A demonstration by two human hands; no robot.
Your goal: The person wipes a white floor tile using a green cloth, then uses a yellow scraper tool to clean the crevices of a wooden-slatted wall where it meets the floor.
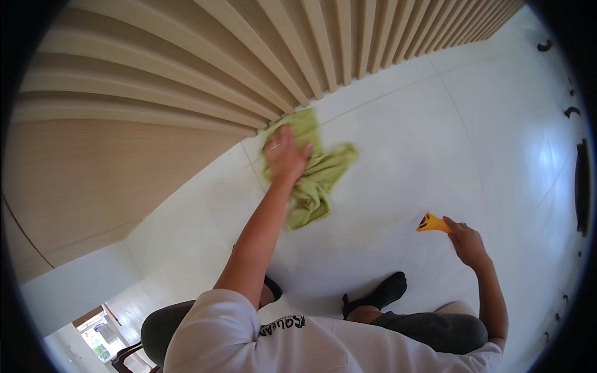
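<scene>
My left hand (286, 154) lies on a crumpled yellow-green cloth (311, 193), pressing it to the floor with the fingers stretched out. The hand is slightly blurred, and a ring shows on one finger. The upper edge of the cloth touches the foot of the wooden slats. Off to the right, my right hand (467, 244) is closed around a small yellow scraper (433, 224) with black marks on its wide end. That tool is held a little above the floor, its wide end pointing left.
Pale vertical wooden slats (348, 43) run along the far side, joining a flat wooden panel (106, 168) at the left. Glossy white floor tiles (398, 143) with thin joints spread in front. My dark-socked foot (378, 293) rests near the lower middle. Dark curved objects (572, 112) line the right edge.
</scene>
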